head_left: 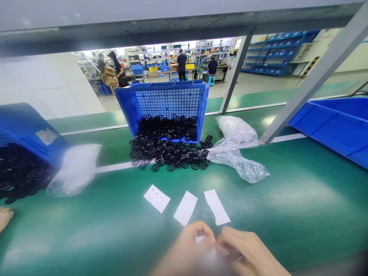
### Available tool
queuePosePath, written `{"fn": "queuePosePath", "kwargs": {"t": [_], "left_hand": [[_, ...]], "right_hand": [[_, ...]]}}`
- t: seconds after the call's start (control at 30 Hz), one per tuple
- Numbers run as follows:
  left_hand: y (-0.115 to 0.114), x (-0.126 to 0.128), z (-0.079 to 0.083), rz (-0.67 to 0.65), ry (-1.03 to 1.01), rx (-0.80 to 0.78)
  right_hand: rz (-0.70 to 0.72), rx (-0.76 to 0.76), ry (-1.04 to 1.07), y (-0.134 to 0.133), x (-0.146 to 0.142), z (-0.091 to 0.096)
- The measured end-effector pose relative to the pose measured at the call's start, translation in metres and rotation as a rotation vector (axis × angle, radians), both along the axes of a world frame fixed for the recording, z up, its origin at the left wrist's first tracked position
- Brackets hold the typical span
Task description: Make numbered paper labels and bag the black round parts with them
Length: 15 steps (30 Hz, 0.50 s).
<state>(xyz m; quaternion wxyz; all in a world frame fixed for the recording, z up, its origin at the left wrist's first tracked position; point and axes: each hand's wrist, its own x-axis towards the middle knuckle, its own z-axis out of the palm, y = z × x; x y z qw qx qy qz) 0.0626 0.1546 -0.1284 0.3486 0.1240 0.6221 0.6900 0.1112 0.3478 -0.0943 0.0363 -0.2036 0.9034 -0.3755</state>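
Observation:
At the bottom middle, my left hand (pixel 188 245) is closed, thumb and finger curled together, with a bit of something whitish showing inside the grip. My right hand (pixel 244 245) meets it from the right, its fingers also closed. Blur and the fingers hide what the hands hold. Just beyond them on the green tabletop (pixel 115 226) lie three paper slips: a left slip (pixel 156 199) with handwriting, a blank middle slip (pixel 185 208) and a blank right slip (pixel 216 207). Farther back, black ring-shaped parts (pixel 169 153) spill from a tipped blue crate (pixel 204 111).
Clear plastic bags (pixel 238 163) with white contents lie right of the heap. Another bag (pixel 76 168) lies beside a left crate (pixel 31 126). A co-worker's hand (pixel 5 217) rests at the left edge. A blue bin (pixel 339 126) and a slanted metal post (pixel 313 73) stand right.

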Motion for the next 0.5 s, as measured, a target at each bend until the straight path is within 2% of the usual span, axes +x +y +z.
{"fn": "queuePosePath", "kwargs": {"t": [0.07, 0.13, 0.23, 0.3, 0.37, 0.5], "left_hand": [[0.001, 0.0, -0.003, 0.011, -0.024, 0.052], [0.001, 0.0, -0.005, 0.052, -0.012, 0.066], [0.0, -0.002, -0.006, 0.128, 0.037, 0.037], [0.0, -0.002, -0.006, 0.158, 0.054, 0.013], [0.001, -0.002, -0.007, 0.181, 0.066, -0.008], [0.005, 0.0, -0.009, 0.199, 0.056, -0.015]], "right_hand": [[-0.034, -0.034, -0.04, 0.001, -0.001, -0.003], [-0.1, -0.093, -0.18, 0.004, -0.002, -0.004], [-0.165, -0.163, -0.411, 0.01, -0.003, -0.002], [-0.185, -0.189, -0.486, 0.012, -0.003, -0.001], [-0.21, -0.197, -0.496, 0.011, -0.002, 0.0], [-0.252, -0.147, -0.363, 0.007, 0.005, -0.002]]}}
